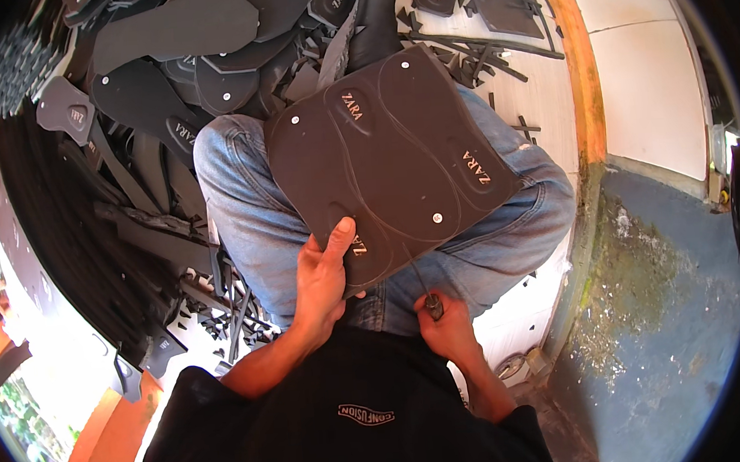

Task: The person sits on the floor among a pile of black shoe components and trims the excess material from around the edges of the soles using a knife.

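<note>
A dark foam sheet [398, 143] with curved sole outlines, printed marks and a few white round spots lies across my jeans-clad knees. My left hand [326, 273] grips its near left corner, thumb on top and the other fingers underneath. Below the sheet's near edge, my right hand [446, 318] is closed around the dark handle of a thin-bladed knife [432, 302]. The narrow blade points up to the sheet's edge, by one of the curved lines. Whether its tip has entered the foam is too small to tell.
Cut dark sole pieces [176, 30] pile up beyond my knees, with thin offcut strips [486, 55] at their right. A tall stack of dark sheets [78, 226] stands at left. An orange-edged ledge [582, 70] runs along the right, above a worn blue-grey floor [658, 297].
</note>
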### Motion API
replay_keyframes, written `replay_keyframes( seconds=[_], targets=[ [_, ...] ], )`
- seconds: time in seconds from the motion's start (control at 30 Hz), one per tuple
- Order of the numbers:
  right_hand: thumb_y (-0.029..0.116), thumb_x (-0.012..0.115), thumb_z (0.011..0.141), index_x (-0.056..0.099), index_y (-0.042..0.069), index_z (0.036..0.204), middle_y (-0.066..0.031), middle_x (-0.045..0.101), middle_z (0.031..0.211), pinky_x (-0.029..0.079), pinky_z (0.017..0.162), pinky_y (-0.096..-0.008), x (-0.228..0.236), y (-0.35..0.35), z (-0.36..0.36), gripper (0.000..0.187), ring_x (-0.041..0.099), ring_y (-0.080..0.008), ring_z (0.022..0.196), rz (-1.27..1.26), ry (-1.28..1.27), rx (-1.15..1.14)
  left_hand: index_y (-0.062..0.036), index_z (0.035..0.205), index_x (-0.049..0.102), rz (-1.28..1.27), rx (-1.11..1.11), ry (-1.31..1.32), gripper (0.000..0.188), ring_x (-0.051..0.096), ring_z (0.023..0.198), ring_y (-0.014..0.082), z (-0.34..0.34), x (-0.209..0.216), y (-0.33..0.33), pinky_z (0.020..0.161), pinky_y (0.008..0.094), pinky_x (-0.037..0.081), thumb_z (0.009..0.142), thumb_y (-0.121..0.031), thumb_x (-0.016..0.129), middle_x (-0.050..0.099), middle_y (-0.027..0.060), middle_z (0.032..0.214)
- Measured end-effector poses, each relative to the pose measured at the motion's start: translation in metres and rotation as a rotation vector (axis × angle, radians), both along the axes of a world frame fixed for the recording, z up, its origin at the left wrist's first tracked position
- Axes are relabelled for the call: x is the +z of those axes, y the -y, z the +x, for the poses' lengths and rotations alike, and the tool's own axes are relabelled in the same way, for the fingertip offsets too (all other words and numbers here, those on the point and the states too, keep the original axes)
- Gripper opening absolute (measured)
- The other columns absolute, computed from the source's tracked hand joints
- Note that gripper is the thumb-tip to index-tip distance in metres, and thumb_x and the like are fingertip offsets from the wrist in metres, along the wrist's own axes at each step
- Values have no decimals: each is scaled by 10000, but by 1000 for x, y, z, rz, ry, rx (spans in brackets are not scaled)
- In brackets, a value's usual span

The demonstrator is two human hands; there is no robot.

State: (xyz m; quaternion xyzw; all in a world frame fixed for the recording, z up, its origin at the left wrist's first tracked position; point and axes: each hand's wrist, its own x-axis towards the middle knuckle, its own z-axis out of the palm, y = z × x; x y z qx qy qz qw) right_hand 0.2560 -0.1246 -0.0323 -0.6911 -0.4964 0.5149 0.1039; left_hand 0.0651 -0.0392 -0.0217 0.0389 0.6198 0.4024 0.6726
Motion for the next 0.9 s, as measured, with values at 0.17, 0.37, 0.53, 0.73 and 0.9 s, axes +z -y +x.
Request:
replay_keyframes(
  seconds=[0.17,0.37,0.53,0.73,0.9],
  targets=[
    [78,577,764,600,10,738,-197,580,626,452,541,-421,-8,-16,-2,76,583,-395,603,12,11,50,-59,921,567,-44,-42,-21,330,548,432,108,-4,-3,1,279,218,367,861,-377,629,599,35,679],
    [73,568,759,584,-11,708,-188,553,586,431,524,-389,-10,-32,-5,101,565,-311,547,-1,29,112,-58,845,570,-84,-72,-13,347,521,375,124,-9,-1,-1,260,219,345,848,-397,640,583,40,613],
    [114,605,748,592,-16,734,-239,583,674,456,615,-469,-5,-57,-14,132,571,-445,699,-73,104,196,-33,845,576,-81,-94,-9,369,523,381,112,-13,-1,-1,259,209,344,852,-397,637,591,46,621],
    [127,607,738,614,-61,805,-277,611,776,473,754,-487,-13,-72,-27,200,581,-457,818,-106,138,198,-43,833,570,-92,-92,-7,354,511,363,104,-10,0,-1,257,204,339,863,-392,624,588,43,606],
    [125,606,740,620,-48,875,-277,617,866,464,807,-477,-23,-73,-33,220,571,-445,894,-47,86,176,-47,822,563,-111,-91,-6,344,509,359,106,-9,2,-3,256,206,338,863,-382,628,578,38,597]
  ],
)
